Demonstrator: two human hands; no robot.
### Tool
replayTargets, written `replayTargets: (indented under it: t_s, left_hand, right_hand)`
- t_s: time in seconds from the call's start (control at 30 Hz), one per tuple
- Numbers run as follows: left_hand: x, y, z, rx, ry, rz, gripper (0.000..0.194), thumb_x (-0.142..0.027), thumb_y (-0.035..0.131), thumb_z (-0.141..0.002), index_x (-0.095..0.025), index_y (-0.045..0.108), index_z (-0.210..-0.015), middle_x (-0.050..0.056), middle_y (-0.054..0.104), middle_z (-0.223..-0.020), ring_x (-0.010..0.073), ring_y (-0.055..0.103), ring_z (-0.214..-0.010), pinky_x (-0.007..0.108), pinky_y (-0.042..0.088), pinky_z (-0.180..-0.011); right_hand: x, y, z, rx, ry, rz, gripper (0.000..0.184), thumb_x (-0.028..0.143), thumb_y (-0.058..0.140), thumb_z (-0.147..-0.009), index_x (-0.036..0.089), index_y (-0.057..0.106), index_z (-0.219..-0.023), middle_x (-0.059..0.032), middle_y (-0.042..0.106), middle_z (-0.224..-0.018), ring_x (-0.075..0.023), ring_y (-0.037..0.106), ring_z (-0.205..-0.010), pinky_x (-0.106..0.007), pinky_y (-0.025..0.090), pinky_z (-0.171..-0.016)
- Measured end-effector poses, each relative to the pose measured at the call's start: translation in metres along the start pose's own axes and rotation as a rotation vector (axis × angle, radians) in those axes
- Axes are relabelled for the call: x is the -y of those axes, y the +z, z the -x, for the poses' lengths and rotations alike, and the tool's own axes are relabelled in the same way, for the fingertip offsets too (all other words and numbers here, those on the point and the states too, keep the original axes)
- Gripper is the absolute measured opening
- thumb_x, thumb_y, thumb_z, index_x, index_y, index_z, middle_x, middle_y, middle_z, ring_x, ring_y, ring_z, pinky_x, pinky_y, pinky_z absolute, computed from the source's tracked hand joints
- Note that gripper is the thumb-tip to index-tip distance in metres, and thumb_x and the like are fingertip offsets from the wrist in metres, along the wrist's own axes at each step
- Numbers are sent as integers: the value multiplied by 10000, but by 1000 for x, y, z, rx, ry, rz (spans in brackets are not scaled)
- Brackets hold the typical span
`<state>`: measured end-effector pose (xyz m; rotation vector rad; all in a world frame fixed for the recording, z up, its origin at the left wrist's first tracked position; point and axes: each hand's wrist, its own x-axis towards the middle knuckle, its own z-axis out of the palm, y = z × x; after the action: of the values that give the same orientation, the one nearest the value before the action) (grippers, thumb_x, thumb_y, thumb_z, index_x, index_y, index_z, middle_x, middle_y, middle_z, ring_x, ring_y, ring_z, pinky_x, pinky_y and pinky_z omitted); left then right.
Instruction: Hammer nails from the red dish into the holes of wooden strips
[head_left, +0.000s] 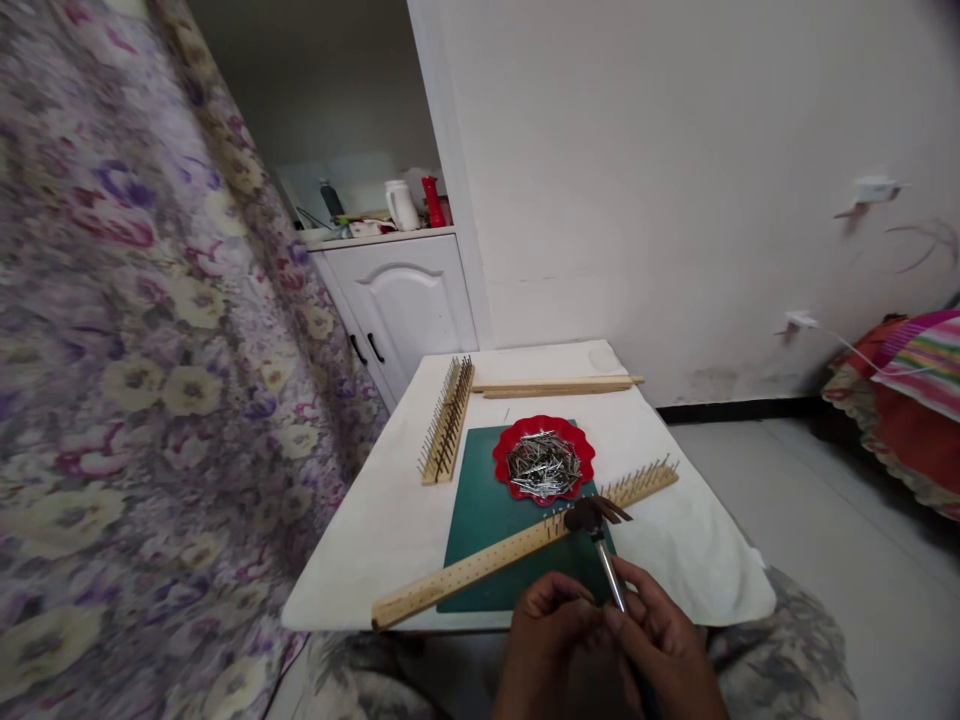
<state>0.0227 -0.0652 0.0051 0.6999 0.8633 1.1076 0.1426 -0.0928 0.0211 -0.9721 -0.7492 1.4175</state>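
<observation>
My right hand (664, 635) is closed round a claw hammer (609, 572) with a dark head and a shiny shaft. The hammer's head lies over the perforated wooden strip (487, 567), hiding part of it. Beside it, my left hand (551, 620) has its fingertips pinched together close to the hammer shaft; what they hold, if anything, I cannot make out. Nails stand upright along the right part of the strip, while its left part shows rows of bare holes. Just behind it, a red scalloped bowl (504, 478) is full of loose nails (546, 465).
A green mat (480, 510) lies under the bowl and strip on the white-covered table (360, 540). Another nail-studded strip (450, 425) is at the left, and plain wooden strips (555, 387) lie at the back. A floral curtain (165, 400) hangs close on the left.
</observation>
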Motion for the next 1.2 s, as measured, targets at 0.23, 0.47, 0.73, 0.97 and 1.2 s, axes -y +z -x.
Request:
replayTargets:
  t_s: [0.23,0.47,0.73,0.97,1.2]
  left_hand:
    - [-49,-37,-28,-277,453,-771,152,-303,603,-757,-168,651,-708,8,609,-720,155,566,-726,241,428,-676]
    - [-51,-42,-52,-247,502,-1107,207,-297,506,-830,-180,660,-754,21,621,-766,163,587,-726,246,424,-667]
    - [-47,-44,-55,-242,489,-1160,207,-285,506,-825,-184,662,-735,16,631,-754,163,596,-722,240,421,-654]
    - [-45,-43,-55,-238,486,-1231,192,-258,496,-833,-195,656,-748,16,631,-784,158,594,-757,230,417,-675]
    - [-42,-44,-56,-240,492,-1271,185,-238,490,-836,-187,630,-726,7,589,-759,143,571,-734,219,390,-643]
  right_hand:
    - [3,-4,-2,-59,-19,88,503,456,704,-740,207,547,-1148,69,600,-529,-27,376,-245,-111,293,-239]
    - [-1,-4,-2,0,24,50,493,445,708,-743,227,553,-1156,64,613,-554,-26,373,-254,-120,296,-263]
    - [-3,-6,-4,-32,16,82,503,468,701,-730,220,557,-1143,64,612,-544,-32,363,-227,-133,266,-253]
    - [-1,-5,-4,9,34,98,462,418,696,-752,222,550,-1144,67,601,-555,-26,365,-278,-118,277,-278]
    - [21,9,-17,226,31,237,367,343,637,-810,202,583,-1144,41,600,-586,-86,465,-384,-154,296,-323]
